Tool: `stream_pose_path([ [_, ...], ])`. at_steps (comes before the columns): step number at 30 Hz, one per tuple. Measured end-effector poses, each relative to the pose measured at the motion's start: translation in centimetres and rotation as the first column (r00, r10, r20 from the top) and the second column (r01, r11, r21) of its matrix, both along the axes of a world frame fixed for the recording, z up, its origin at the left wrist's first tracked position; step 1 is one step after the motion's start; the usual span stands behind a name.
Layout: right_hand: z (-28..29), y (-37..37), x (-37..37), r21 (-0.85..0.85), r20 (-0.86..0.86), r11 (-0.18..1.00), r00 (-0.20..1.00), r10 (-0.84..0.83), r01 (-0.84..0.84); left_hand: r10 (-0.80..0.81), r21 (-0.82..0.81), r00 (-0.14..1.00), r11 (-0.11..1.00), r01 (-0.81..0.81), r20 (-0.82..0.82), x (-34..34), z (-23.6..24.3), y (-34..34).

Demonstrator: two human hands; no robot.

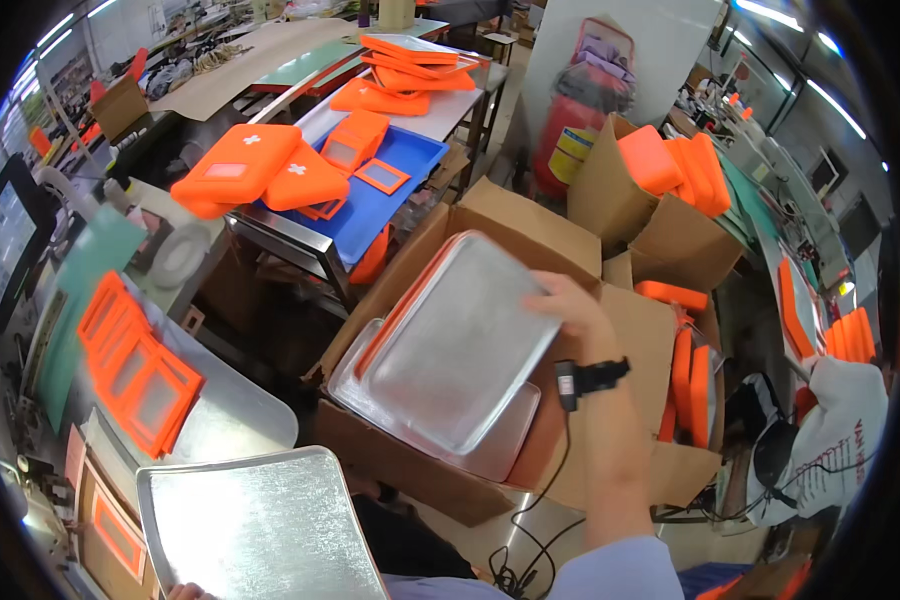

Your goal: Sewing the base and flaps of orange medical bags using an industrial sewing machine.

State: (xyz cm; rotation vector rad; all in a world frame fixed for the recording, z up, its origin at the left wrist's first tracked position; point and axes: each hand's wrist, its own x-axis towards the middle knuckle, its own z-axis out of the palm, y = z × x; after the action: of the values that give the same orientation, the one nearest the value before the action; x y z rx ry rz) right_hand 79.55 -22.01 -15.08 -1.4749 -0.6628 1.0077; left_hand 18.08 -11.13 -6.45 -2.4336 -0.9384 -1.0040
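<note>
My right hand (572, 305) grips the right edge of a silver rectangular panel (455, 340) with rounded corners. This panel is tilted over an open cardboard box (525, 220), with an orange-edged piece (385, 320) directly behind it. More silver panels (515, 430) lie lower in the box. At the lower left, another silver panel (255, 525) with a raised rim is held by my left hand (188, 592). Only that hand's fingertips show at its lower edge. A black strap with a small device and cable (590, 378) circles my right wrist.
Orange framed pieces (140, 370) overlap on the left table. Beyond the box, orange cases (260, 165) rest by a blue tray (410, 160). Cartons (610, 200) with orange cases stand on the right. A person in a white shirt (825, 430) is at far right; cables (520, 575) hang below.
</note>
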Motion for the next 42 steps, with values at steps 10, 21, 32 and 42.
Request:
stream_pose_path([
  [10, -7.5, 5.8, -6.6, -0.089, -0.199, 0.993, 0.976, -0.092, 0.075, 0.062, -0.04, 0.998, 0.997, -0.063, -0.025, -0.9, -0.3, -0.5],
  [21, -16.9, -6.0, -5.7, -0.418, 0.31, 0.833, 0.919, -0.244, 0.362, 0.006, -0.035, 1.0, 0.999, -0.006, -0.002, 0.1, 0.0, -0.1],
  [32, -26.4, -5.4, -4.2, -0.892, 0.382, 0.365, 0.874, 0.299, 0.265, 0.101, -0.079, 0.992, 0.991, -0.106, -0.071, -1.3, -0.9, -0.5],
  [42, -20.4, -4.9, -2.4, -0.777, 0.626, 0.459, 0.6, 0.498, 0.43, 0.06, -0.013, 0.995, 0.998, -0.061, -0.075, -0.4, -0.4, 0.3],
])
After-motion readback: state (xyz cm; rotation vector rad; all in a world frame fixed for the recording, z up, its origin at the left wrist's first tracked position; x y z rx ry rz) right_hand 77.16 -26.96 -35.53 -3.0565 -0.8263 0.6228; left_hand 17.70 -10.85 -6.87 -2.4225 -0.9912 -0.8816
